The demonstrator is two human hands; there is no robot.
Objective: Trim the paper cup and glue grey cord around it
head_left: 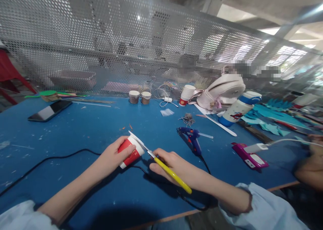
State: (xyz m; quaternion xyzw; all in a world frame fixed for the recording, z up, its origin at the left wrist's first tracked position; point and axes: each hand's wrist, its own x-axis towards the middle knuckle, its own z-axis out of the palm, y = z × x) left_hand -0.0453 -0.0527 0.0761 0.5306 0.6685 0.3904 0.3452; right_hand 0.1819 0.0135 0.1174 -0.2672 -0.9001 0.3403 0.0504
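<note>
My left hand point(116, 154) is closed around a red and white paper cup point(132, 157), which lies tilted with its white rim up and to the right. In my right hand point(171, 164) is a pair of scissors point(174, 176) with yellow handles. Their blades point up and left and lie along the cup near its rim. Whether the blades are cutting into the paper cannot be made out. A blue hot glue gun point(191, 137) with a clear glue stick rests to the right of my hands.
Two small filled cups point(134, 97), a cup stack point(187, 94), a pale backpack point(222, 92) and a white bottle point(237, 108) stand at the back. A purple power strip point(249, 156) lies right, near another person's arm point(310, 166). A phone point(50, 110) lies left; a black cable point(50, 157) crosses the table.
</note>
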